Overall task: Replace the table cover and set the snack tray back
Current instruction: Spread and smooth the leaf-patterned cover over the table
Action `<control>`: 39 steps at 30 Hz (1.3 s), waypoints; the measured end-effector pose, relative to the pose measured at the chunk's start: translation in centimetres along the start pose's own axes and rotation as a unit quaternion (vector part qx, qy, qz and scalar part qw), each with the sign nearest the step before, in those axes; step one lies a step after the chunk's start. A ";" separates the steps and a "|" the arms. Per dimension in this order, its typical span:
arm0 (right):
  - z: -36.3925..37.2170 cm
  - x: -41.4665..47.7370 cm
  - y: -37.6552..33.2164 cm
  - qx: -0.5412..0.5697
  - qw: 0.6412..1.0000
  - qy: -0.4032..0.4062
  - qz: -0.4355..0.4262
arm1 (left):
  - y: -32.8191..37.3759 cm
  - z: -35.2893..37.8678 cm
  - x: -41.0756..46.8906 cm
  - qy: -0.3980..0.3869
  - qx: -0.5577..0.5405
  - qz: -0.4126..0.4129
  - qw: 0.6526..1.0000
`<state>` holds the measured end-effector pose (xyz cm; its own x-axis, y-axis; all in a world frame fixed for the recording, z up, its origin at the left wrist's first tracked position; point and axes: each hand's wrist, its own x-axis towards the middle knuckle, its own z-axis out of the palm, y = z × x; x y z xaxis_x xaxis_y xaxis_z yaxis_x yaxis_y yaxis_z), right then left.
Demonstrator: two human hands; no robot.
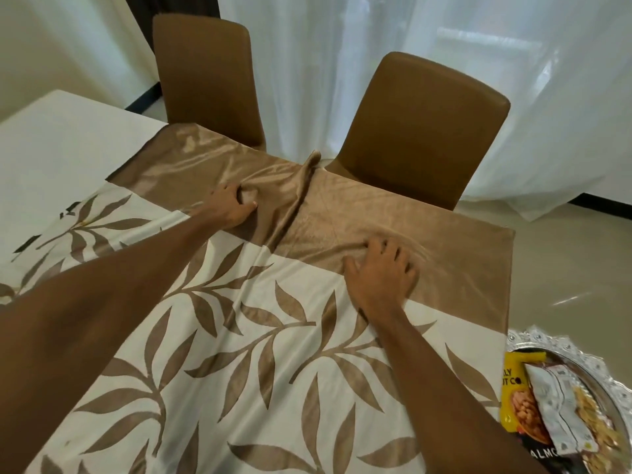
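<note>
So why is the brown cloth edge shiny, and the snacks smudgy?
Head view: light from the sheer white curtains glares off the satiny tan border of the leaf-print table cover; the snack packets on the silver tray sit at the frame's corner, blurred.

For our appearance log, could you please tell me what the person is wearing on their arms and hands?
Nothing that shows. The left arm and right arm are bare to the frame's edge, with no sleeve in view. The left hand and right hand are ungloved; no watch, bracelet or ring is visible.
</note>
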<state>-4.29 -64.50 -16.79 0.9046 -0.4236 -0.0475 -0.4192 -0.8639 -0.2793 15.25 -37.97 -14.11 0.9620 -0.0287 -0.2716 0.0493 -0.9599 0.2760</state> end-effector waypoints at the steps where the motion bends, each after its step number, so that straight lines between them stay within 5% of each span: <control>1: 0.1 0.3 -1.5 0.015 0.999 0.011 -0.030 | 0.1 -0.2 0.0 0.027 0.006 -0.006 1.000; 4: 1.2 1.1 -5.6 0.054 0.987 0.024 -0.152 | 0.6 0.4 -0.4 0.069 0.087 0.019 0.994; 7: 2.4 2.8 -8.2 0.036 0.979 0.005 -0.200 | 0.9 1.1 -0.2 0.046 0.049 0.024 0.997; 19: 3.8 4.9 -6.1 0.014 0.980 0.081 -0.182 | -5.0 -1.1 5.8 0.031 0.048 -0.012 0.998; 31: 3.8 4.9 -6.0 -0.011 0.983 0.071 -0.170 | -4.8 -0.2 5.5 0.247 0.028 0.060 0.967; 36: 4.4 5.5 -5.9 -0.009 0.986 0.032 -0.163 | -5.7 -2.8 7.0 0.243 0.002 -0.103 0.964; 39: 4.3 5.6 -5.9 -0.004 0.987 0.026 -0.159 | -6.6 -3.1 8.2 0.190 0.009 -0.098 0.977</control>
<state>3.59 -60.58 -19.56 0.9855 -0.1438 0.0901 -0.1156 -0.9575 -0.2642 23.65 -31.01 -15.36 0.9652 0.2576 0.0452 0.2404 -0.9418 0.2351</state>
